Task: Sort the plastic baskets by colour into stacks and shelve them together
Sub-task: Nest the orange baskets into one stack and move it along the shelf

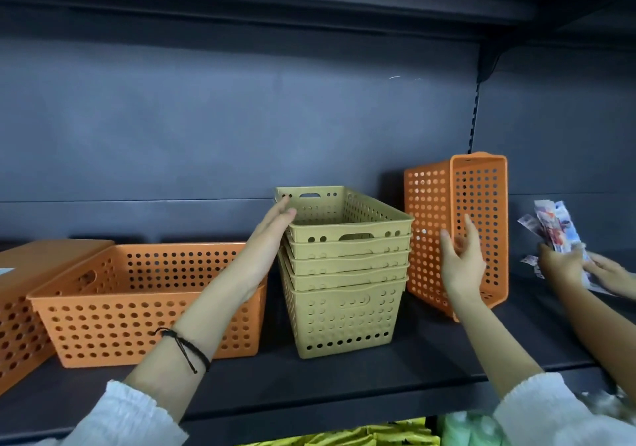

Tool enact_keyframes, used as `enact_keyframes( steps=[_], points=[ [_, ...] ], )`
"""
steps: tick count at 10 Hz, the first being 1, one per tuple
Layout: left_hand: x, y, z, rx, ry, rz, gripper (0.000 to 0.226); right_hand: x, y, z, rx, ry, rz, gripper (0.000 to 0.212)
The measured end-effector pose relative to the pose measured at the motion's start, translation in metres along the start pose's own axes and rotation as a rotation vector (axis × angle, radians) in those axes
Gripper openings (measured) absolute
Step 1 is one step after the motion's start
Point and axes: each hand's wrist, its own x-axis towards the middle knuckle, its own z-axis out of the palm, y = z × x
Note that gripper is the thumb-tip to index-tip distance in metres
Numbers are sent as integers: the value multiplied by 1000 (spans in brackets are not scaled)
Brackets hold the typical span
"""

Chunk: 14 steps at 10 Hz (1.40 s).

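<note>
Left hand [277, 220]: fingers straight and together, flat against the far left corner of the top tan basket's rim. It grips nothing. The open palm reads as a steadying or squaring touch, keeping the nested pile aligned.

Directly under that hand: the tan stack [344, 273], several baskets nested one in another, upright on the dark shelf [344, 377]. Nesting saves room and keeps one colour together, so this pile looks finished or nearly so.

Below the left forearm, toward the person: a wide orange basket [113, 304] standing upright, open side up. Beyond it, further left, another orange basket [20, 294], tilted or overturned (partly out of frame, hard to say which).

Right hand [459, 256]: fingers loosely spread, thumb apart, palm toward the tipped orange basket [454, 232] just beyond it. Whether fingertips touch its perforated wall, I cannot tell. That basket stands on end, opening facing right, leaning at the back of the shelf, just right of the tan stack. Judged: the hand is poised to take it, since it belongs with the orange ones on the far side.

Further right of the right hand: a second person's hands [581, 266] hold printed packets [554, 229], unrelated to the sorting.

Remaining, as I judge it: gather the orange baskets into one stack.
</note>
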Motion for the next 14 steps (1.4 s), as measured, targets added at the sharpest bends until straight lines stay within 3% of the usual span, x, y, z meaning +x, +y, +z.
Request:
enact_keyframes(
  steps=[1, 2, 3, 4, 5, 6, 7, 8, 9, 10, 11, 12, 13, 14],
  points=[
    [3, -3, -2, -8, -10, 3, 70, 14, 18, 2, -62, -102, 132, 49],
    [4, -4, -3, -12, -29, 12, 74, -36, 91, -57, -979, -452, -671, 36],
    [4, -4, -4, -4, -32, 12, 75, -101, 208, -141, -1946, -1006, -1309, 44],
    [2, 2, -8, 45, -59, -11, 75, -109, 186, -104, -1934, -751, -1485, 70],
    [6, 13, -10, 140, -10, 50, 64, -52, 139, -63, -1845, -573, -1291, 66],
    [17, 40, -14, 204, 130, 236, 80, -106, 194, -60, -2089, -1008, -1692, 30],
    [28, 66, -19, 296, 123, 528, 94, -162, 289, -88, -2237, -1684, -2033, 29],
    [34, 87, -22, 439, 59, 710, 83, -167, 295, -81, -2301, -1773, -2168, 43],
    [43, 90, -31, 422, -75, 718, 49, -174, 306, -81, -2344, -1964, -2157, 49],
    [46, 79, -38, 372, -16, 721, 22, -177, 317, -85, -2327, -2001, -2102, 56],
    [46, 70, -41, 287, 119, 738, 29, -177, 325, -90, -2064, -2064, -2183, 43],
    [41, 71, -50, 246, 223, 741, 29, -175, 329, -90, -1819, -1979, -2245, 47],
    [28, 72, -73, 244, 294, 750, 30, -180, 329, -97, -1729, -1709, -2095, 65],
    [12, 70, -103, 220, 355, 741, 27, -186, 330, -116, -1808, -1499, -1724, 81]
  ],
)
